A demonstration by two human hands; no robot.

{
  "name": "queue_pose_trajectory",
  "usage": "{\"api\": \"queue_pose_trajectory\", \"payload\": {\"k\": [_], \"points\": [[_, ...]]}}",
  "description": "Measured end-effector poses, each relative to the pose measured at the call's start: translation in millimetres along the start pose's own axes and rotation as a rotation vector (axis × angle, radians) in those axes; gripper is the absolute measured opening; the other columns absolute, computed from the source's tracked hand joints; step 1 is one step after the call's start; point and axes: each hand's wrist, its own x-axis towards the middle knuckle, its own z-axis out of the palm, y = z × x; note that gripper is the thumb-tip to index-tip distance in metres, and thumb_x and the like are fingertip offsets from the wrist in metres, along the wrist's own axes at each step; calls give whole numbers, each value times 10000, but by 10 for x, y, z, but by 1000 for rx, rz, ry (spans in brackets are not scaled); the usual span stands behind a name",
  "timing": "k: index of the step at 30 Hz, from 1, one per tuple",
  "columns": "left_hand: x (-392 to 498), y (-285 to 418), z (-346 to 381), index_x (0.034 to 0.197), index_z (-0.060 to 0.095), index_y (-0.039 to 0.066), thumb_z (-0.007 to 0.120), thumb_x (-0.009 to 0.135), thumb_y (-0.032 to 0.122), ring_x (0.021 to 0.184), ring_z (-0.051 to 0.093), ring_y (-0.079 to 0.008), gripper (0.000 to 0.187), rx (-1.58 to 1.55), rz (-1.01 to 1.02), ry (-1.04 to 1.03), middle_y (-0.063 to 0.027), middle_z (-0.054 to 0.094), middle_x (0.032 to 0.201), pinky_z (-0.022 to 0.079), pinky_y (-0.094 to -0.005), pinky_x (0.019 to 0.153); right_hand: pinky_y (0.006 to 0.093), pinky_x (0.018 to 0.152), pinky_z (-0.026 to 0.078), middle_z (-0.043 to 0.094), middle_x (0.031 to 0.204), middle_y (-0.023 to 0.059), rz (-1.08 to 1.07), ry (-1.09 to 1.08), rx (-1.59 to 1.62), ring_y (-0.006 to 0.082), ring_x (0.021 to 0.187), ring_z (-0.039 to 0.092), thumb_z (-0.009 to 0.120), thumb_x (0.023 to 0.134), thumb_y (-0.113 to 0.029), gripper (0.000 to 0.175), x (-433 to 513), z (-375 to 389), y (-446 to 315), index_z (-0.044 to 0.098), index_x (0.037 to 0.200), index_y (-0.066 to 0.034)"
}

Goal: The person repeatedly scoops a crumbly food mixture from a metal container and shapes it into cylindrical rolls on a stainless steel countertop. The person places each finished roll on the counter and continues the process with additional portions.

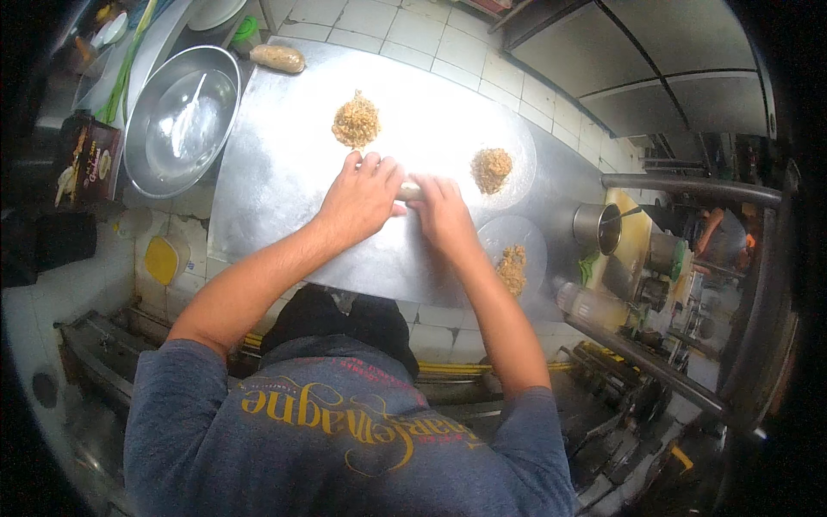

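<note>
My left hand (365, 194) and my right hand (441, 210) are close together over a stainless steel table (278, 194), both gripping a short pale roll (409, 191). Part of the roll is hidden under the fingers. Beyond my left hand lies a mound of chopped brown filling (357, 121). To the right, a second filling mound (492, 170) sits on a thin, translucent round sheet (522, 169). A third mound (512, 268) rests on another such sheet (535, 245), nearer my right forearm. A wrapped brown log (278, 58) lies at the table's far left corner.
A large steel basin (183, 123) adjoins the table's left side. A steel pot (597, 228) with a utensil stands at the right, near a clear plastic container (591, 304). Metal rails (691, 187) cross the right side. Part of another person (717, 232) shows at the far right.
</note>
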Motion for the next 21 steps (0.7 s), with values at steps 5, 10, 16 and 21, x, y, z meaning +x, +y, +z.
{"api": "queue_pose_trajectory", "payload": {"k": [5,10,16,21], "points": [[-16,58,9,1182,619,54,727,873,313,1120,529,-258,417,-167,-58,102,-81,589,1144,395,-428,965,498,956,458,644,1113,219,-32,-117,21,412,1105,578,708,894,-174,403,171,-145,135,599,1255,-34],[16,-40,193,1239,621,93,731,869,279,1196,517,-268,428,-211,-16,151,-82,589,1238,393,-444,987,513,1001,436,576,1264,241,-92,93,-284,426,1181,538,719,878,-154,548,207,-131,13,518,1364,0],[127,27,132,1241,624,85,719,881,271,1237,494,-303,416,-55,-92,154,-77,584,1288,375,-497,1006,515,1082,410,505,1404,221,-92,-4,-50,433,1279,490,820,760,-87,799,158,-71,6,439,1455,11],[363,36,89,1225,613,61,744,863,302,1193,518,-294,454,33,-157,-101,-104,614,1244,376,-473,980,473,1021,474,575,1346,185,-87,-116,-79,401,1214,554,803,793,-115,775,432,-241,181,441,1475,-48]]}}
